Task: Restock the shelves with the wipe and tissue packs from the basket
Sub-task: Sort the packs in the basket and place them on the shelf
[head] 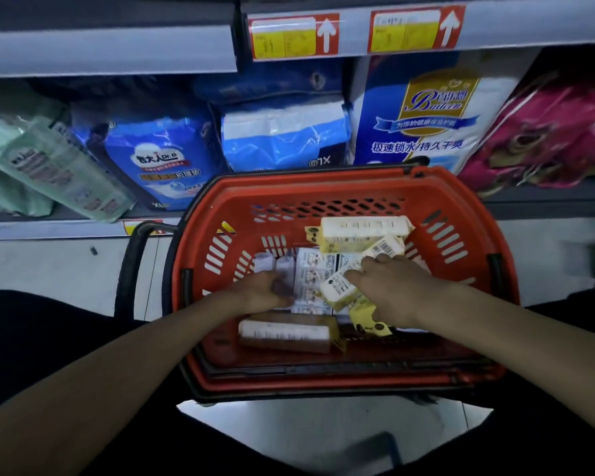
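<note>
As the fingers (352, 274) of the right hand (392, 292) clamp a yellow tissue pack (339, 290) and the left hand (260, 292) grips white wipe packs (310, 269), both sit inside the red basket (323, 182); the stocked shelf (547, 202) lies at twelve o'clock.

1. The blue pack on the left (158, 159) of the shelf says "包大人 Dr.P" in a white patch. Lower down it says "护理垫", and "XL" at the bottom.
2. The middle blue pack (282, 139) shows "XL", upside down.
3. The big white and blue pack (423, 139) says "极速锁水/持久干爽". The curly name on its gold badge is too hard to read.
4. Two price tags (294, 36) (416, 27) on the shelf edge each have a white arrow pointing up. Their numbers are too blurry.
5. The barcode tissue pack (387, 247) shows a barcode with tiny numbers.
6. The white-label tissue pack (337, 286) has print too small to read.
</note>
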